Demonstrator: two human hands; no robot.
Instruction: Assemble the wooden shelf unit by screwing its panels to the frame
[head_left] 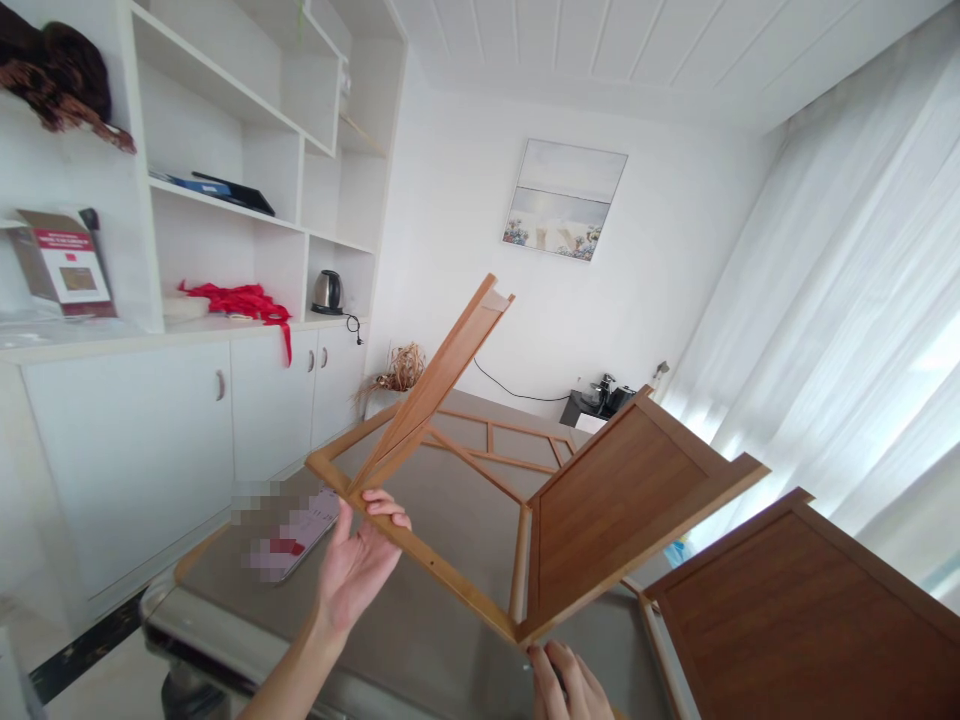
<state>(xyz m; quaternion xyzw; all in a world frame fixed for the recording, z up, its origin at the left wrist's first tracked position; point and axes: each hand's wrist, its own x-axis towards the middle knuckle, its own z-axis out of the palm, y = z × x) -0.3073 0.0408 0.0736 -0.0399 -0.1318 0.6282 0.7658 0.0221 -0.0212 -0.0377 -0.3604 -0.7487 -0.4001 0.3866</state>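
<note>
A light-brown wooden frame (pixel 457 583) is held tilted over the grey table, with upright wooden panels joined to it. My left hand (pixel 361 565) grips its front bar from below, thumb on one side and fingers curled over the top, close to the foot of the narrow panel (pixel 442 370). A wider brown panel (pixel 607 500) rises from the frame's right corner. Just under that corner is my right hand (pixel 568 682), its fingers curled; a dark bit shows between them, but I cannot make out what it is. Another brown panel (pixel 810 610) stands at the right.
On the grey table (pixel 247 610) lies a phone (pixel 300 540) left of my left hand. White shelves with cupboards (pixel 135 440) line the left wall, holding a kettle (pixel 328 291) and red ribbon (pixel 240 300). White curtains (pixel 832 300) hang at the right.
</note>
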